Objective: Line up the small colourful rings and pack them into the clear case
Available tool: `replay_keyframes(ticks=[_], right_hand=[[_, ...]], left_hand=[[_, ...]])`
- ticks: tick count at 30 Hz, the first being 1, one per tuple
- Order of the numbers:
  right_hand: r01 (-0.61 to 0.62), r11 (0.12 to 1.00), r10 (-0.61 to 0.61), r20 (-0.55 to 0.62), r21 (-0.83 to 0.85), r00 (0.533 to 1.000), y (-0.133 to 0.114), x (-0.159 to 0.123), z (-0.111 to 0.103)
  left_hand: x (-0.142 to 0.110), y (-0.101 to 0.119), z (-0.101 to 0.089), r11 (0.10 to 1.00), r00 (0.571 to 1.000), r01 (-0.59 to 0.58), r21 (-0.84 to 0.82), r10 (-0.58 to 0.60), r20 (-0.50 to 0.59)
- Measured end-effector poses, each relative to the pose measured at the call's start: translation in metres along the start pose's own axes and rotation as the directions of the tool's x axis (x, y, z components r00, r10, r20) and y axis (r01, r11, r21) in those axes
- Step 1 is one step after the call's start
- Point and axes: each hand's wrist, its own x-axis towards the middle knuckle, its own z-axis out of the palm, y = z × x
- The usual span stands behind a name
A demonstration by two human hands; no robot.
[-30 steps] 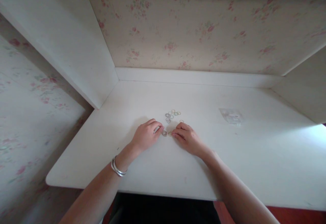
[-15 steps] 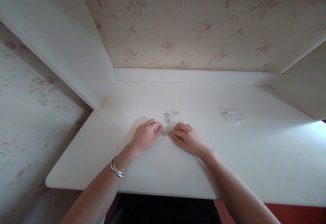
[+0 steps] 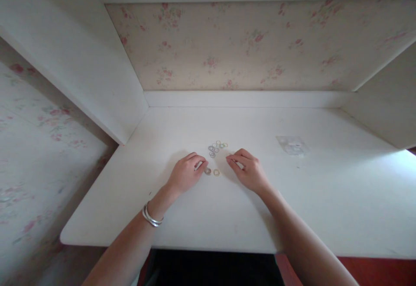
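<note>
Several small coloured rings (image 3: 217, 147) lie in a loose cluster on the white desk (image 3: 201, 216). Two more rings, a grey ring (image 3: 208, 171) and a yellow ring (image 3: 216, 172), lie apart just in front of the cluster. My left hand (image 3: 186, 174) rests on the desk with its fingers curled, fingertips right beside the grey ring. A silver bangle (image 3: 150, 217) circles that wrist. My right hand (image 3: 248, 170) sits to the right of the rings, thumb and fingers pinched together at the cluster's right edge; what they pinch is hidden.
A small clear plastic bag (image 3: 292, 145) lies on the desk to the right. White side panels and a floral-papered back wall (image 3: 227, 43) enclose the desk. The front edge runs close to my forearms.
My right hand has drawn back to the right, away from the two front rings, and now pinches where a lone ring lay. The yellow ring is uncovered. My left hand has hardly moved.
</note>
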Motion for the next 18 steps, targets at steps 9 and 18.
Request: replay_keyframes(ticks=[9, 18], right_hand=[[-0.285, 0.956, 0.294, -0.221, 0.072, 0.930, 0.025, 0.010, -0.005], [-0.311, 0.940, 0.332, -0.168, 0.138, 0.928, 0.038, 0.012, 0.000]], left_hand=[[0.040, 0.039, 0.023, 0.973, 0.962, -0.201, 0.116, 0.173, 0.213], [0.083, 0.033, 0.048, 0.958, 0.929, -0.262, 0.115, 0.218, 0.300]])
